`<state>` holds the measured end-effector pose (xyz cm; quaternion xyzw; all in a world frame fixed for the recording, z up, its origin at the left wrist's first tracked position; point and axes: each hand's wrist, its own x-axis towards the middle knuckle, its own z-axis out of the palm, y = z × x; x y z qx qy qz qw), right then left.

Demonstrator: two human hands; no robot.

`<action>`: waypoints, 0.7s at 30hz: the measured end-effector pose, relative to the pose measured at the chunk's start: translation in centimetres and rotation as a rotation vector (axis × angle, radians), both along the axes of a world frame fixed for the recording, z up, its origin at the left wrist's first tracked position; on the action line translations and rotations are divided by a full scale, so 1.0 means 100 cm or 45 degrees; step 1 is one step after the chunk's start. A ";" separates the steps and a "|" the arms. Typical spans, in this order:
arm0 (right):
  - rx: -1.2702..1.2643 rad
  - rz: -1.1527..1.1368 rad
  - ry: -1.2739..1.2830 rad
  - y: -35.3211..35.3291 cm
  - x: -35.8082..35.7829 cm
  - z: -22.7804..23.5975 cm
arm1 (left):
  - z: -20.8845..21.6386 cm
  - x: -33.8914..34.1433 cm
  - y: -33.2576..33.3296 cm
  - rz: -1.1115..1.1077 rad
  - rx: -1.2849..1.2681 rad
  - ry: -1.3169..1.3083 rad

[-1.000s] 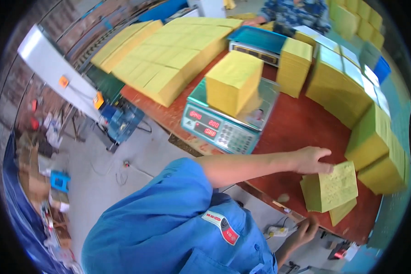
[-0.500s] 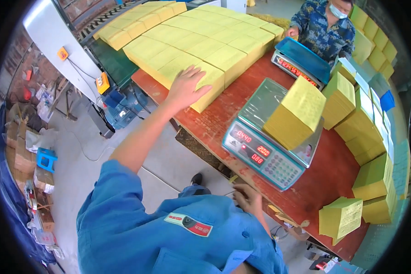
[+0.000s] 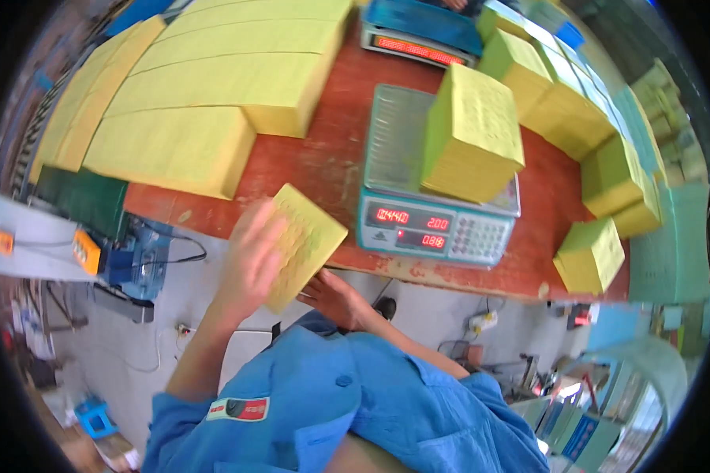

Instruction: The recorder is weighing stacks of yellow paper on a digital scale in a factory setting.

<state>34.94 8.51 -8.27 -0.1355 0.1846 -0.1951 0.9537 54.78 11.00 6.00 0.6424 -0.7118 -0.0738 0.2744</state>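
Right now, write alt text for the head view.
Both hands, left hand and right hand, hold a thin yellow paper stack at the edge of a red table. Beside it, a scale carries a thick yellow stack.

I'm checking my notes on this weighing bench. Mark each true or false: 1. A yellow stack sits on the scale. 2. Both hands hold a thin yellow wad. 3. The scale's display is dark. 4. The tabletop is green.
1. True: the yellow stack sits on the scale.
2. True: left hand and right hand hold the thin wad.
3. False: red digits are lit.
4. False: the tabletop is reddish brown.
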 end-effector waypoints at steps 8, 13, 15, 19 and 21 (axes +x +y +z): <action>-0.196 0.039 0.360 -0.008 0.000 0.027 | -0.044 0.075 0.032 0.233 0.979 1.449; -0.336 0.048 0.501 -0.021 -0.013 0.043 | -0.093 0.050 0.073 0.488 0.818 2.086; -0.360 0.051 0.559 -0.022 -0.024 0.048 | -0.092 0.030 0.081 0.459 0.746 2.106; -0.901 0.099 0.724 -0.050 -0.068 0.112 | -0.018 -0.023 0.056 0.296 0.506 1.883; -1.014 -0.038 0.653 -0.065 -0.093 0.147 | 0.033 -0.045 0.040 0.165 0.478 1.767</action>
